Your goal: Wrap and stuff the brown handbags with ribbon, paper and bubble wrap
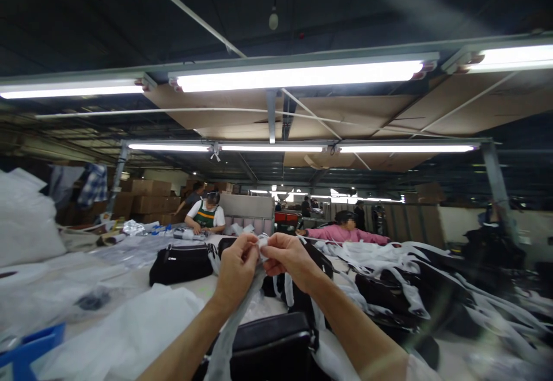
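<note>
My left hand (238,267) and my right hand (290,259) are raised close together in the middle of the view. The fingers of both are pinched on a small white piece at the end of a white-wrapped strap (235,329). From my fingers the strap hangs down to the left side of a black bag (272,343) in front of me. More white wrapping hangs at the bag's right side. What lies inside the wrapping at my fingertips is hidden. Beyond my left hand, another black bag (181,263) with a zipper lies on the table.
On the right lies a heap of black bags with white-wrapped straps (380,260). White sheets (129,329) and clear plastic (133,248) cover the left, with a blue object (32,349) at the corner. Two co-workers, in a green apron (205,217) and a pink top (345,232), are across the table.
</note>
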Motion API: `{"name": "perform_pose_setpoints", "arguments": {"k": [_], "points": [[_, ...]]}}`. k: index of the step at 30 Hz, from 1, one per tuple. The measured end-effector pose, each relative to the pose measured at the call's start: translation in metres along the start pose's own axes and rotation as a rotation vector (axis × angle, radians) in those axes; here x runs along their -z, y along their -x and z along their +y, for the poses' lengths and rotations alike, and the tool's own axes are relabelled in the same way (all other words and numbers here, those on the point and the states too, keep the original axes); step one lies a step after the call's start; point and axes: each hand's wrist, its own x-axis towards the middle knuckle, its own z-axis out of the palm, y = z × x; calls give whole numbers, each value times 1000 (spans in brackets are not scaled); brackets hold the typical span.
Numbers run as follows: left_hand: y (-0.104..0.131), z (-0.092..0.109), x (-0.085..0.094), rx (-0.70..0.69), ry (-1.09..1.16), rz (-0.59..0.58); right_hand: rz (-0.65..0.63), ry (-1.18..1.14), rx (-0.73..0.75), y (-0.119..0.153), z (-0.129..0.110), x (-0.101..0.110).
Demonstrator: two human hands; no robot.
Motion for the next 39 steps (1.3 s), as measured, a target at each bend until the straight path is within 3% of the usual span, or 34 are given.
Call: {"name": "perform_pose_setpoints", "arguments": {"k": [9,17,24,33,39], "points": [[11,7,1,-107,-50,-53,51,-16,-7,0,1,-6],[9,10,3,-114,-67,-9,-97,-126,4,9,-4,0],[10,10,0,-126,-80,-21,-64,-155,92,9,-2,0],[10,4,0,-97,-126,-9,-176,-200,31,9,1,12],[10,1,3,-124,-228,-27,-170,-162,-70,10,-8,10]]}}
